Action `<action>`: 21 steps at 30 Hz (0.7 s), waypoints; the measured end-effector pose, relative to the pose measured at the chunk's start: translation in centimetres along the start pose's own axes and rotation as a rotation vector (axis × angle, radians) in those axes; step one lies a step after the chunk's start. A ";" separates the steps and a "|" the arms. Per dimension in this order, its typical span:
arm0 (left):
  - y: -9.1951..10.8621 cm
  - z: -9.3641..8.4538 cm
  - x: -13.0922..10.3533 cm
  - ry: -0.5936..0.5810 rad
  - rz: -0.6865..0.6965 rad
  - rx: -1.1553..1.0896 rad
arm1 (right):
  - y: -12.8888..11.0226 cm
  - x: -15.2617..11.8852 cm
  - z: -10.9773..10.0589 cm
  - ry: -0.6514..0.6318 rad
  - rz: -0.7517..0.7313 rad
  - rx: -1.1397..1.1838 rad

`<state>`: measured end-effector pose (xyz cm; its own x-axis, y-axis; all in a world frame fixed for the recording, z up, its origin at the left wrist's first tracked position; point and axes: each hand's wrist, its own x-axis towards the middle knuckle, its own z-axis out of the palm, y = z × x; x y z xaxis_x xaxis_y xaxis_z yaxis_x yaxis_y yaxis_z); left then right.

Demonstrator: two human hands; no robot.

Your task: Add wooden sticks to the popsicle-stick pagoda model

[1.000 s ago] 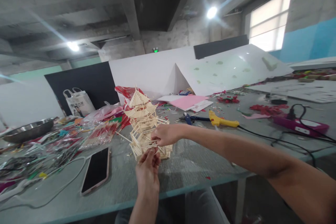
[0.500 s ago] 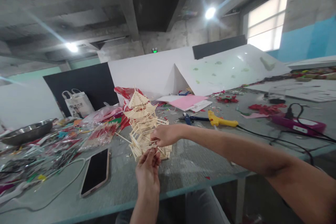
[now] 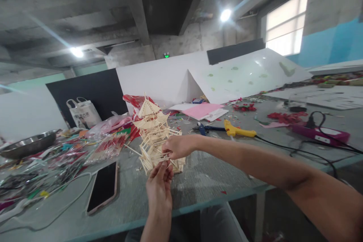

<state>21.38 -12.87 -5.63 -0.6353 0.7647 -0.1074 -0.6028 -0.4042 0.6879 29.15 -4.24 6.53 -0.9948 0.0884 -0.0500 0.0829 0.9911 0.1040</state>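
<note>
A pagoda model [image 3: 150, 121] built of thin pale wooden sticks stands upright on the table, with tiered roofs and a pointed top. At its lower front, my left hand [image 3: 160, 179] comes up from below, thumb and fingertips pinched on a thin stick. My right hand [image 3: 177, 146] reaches across from the right, just above the left. Its fingers are closed on a thin stick at the lower storey. Whether these sticks are loose or part of the model, I cannot tell. Both hands cover some of the pagoda's lower front.
A phone [image 3: 102, 188] lies left of the pagoda, near a white cable and plastic-wrapped craft materials [image 3: 76, 149]. A steel bowl [image 3: 28, 144] stands far left. To the right lie a yellow glue gun [image 3: 241, 130], blue-handled pliers [image 3: 202, 128] and a purple power strip [image 3: 320, 135]. Pink paper [image 3: 202, 111] lies behind.
Almost nothing differs. Both hands keep their pinch at the pagoda's lower front, and the whole view has shifted very slightly.
</note>
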 end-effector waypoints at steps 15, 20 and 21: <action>0.0 0.0 0.1 -0.002 0.000 -0.001 | -0.3 0.0 -0.2 -0.023 0.013 0.007; 0.0 0.0 0.2 -0.009 0.001 -0.002 | -0.3 0.0 -0.2 -0.032 0.021 -0.004; 0.0 0.1 0.1 -0.004 -0.003 -0.001 | -0.3 -0.1 -0.3 -0.029 0.020 -0.007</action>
<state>21.31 -12.73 -5.61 -0.6317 0.7679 -0.1059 -0.6050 -0.4029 0.6867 29.16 -4.60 6.74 -0.9909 0.1108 -0.0770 0.1018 0.9884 0.1126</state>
